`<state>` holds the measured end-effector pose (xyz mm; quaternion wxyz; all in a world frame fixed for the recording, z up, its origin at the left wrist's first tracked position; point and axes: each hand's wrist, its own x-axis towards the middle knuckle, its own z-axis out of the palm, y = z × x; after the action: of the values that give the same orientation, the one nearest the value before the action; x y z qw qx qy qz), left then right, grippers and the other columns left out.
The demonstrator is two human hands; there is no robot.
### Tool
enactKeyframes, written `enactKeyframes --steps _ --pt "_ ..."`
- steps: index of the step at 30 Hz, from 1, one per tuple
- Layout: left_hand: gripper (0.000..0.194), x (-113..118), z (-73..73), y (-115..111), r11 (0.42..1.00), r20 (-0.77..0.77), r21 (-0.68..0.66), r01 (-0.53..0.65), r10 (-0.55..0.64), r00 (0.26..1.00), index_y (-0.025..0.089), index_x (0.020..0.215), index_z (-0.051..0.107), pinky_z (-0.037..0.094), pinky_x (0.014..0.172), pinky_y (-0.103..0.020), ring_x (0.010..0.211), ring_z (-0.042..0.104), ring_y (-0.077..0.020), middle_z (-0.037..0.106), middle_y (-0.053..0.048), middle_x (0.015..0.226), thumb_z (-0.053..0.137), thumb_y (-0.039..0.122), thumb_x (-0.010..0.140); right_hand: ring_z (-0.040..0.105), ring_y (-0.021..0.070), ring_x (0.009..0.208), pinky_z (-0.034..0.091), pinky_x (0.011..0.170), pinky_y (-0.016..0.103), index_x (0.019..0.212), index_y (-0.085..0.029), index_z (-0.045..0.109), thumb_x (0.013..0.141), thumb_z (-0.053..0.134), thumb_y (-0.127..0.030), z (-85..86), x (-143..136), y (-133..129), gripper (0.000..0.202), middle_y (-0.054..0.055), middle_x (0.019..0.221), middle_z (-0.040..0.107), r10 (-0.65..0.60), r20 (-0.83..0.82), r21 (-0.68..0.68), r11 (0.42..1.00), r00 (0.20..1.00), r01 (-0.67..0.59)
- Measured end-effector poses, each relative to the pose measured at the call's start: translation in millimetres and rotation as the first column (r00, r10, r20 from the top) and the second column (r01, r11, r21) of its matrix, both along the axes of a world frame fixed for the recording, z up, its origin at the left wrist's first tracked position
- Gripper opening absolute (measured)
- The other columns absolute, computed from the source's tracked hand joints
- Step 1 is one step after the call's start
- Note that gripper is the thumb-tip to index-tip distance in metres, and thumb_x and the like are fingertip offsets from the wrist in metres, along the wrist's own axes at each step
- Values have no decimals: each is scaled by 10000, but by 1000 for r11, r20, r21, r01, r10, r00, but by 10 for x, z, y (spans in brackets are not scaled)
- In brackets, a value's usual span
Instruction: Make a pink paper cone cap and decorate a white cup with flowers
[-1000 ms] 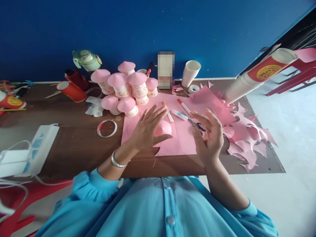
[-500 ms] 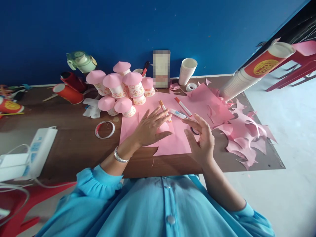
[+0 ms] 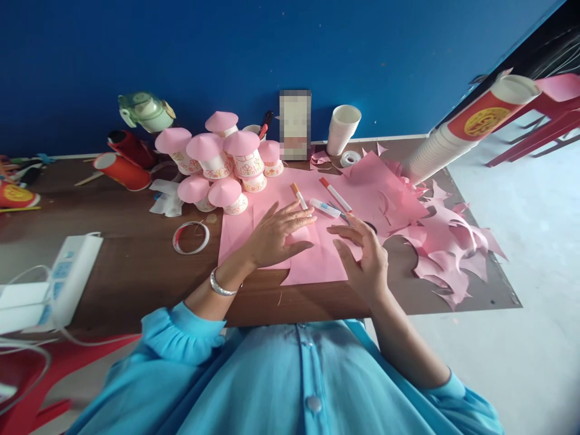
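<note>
My left hand (image 3: 281, 234), with spread fingers, is over the pink paper sheets (image 3: 317, 266) and holds nothing. Its fingertips are near an orange-capped marker (image 3: 299, 196). To the right, my right hand (image 3: 365, 257) hovers with bent, parted fingers, nothing between them. Just beyond it lie a white glue tube (image 3: 325, 208) and a second marker (image 3: 335, 194). A dark ring-like handle (image 3: 371, 227) shows partly behind the right fingers. Several decorated paper cups with pink cone roofs (image 3: 206, 147) stand grouped at the back left of the sheets.
A tape roll (image 3: 191, 237) lies left of the sheets, a power strip (image 3: 75, 272) farther left. White cups (image 3: 344, 130) and a phone (image 3: 295, 125) stand by the wall. Pink scraps (image 3: 448, 241) and a leaning cup stack (image 3: 444, 148) are at right.
My right hand has shifted slightly left, its fingers a little more curled, and more of the dark ring shows beside it. My left hand has barely moved.
</note>
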<state>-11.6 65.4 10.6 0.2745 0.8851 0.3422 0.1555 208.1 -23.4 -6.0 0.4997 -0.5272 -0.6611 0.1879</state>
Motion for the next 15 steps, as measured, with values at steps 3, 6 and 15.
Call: enactKeyframes --steps 3,6,15 --pt "575 6 14 -2 1000 -16 -5 -3 3 1000 289 1456 586 119 1286 -661 1583 313 -346 518 -79 1602 590 595 969 764 236 1089 617 973 471 1477 -270 456 1016 600 -258 -10 14 -5 482 72 1139 794 -6 7 -14 1000 1000 6" --pt "691 -55 45 -7 999 -2 -33 -17 17 1000 269 1540 485 127 1278 -688 1601 256 -366 438 -102 1654 594 623 956 764 240 1105 620 979 473 1486 -270 451 1019 598 -258 5 9 -13 490 78 1157 791 -6 20 -2 1000 1000 6" --pt "603 -448 -173 -147 840 299 -405 -361 495 816 187 1413 537 513 1084 -444 1263 648 -277 659 -165 1391 616 574 957 589 311 1399 556 1104 524 1644 -226 206 1011 629 -271 12 -238 -36 762 175 1464 634 133 322 81 983 937 -168"
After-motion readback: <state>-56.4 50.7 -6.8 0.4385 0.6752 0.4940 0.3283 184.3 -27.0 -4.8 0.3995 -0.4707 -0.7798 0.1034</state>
